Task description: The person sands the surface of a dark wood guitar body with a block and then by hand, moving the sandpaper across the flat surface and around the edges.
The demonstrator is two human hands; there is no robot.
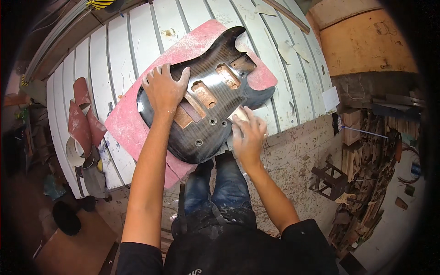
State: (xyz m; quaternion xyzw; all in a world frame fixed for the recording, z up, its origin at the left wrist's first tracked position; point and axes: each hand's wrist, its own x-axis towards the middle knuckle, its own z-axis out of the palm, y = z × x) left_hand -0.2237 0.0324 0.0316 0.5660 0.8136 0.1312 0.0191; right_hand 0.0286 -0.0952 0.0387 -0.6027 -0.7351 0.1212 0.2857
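A dark, glossy electric guitar body [215, 89] with wood-grain stripes lies face up on a pink mat [123, 117]. Bare wood shows in its pickup cavities, and several round holes sit near the lower edge. My left hand [166, 89] presses on the body's upper left part, fingers spread over its rim. My right hand [249, 135] grips a small pale sanding block [239, 114] against the near right edge, beside the round holes. The block's underside is hidden. Pale dust coats the fingers of both hands.
The mat rests on a white slatted table [96, 59]. Curled reddish sandpaper sheets [82, 119] lie at its left end. A strip of wood [288, 16] lies at the far right edge. Right of the table, a dark stool [329, 178] stands on the floor near stacked wood pieces [366, 183].
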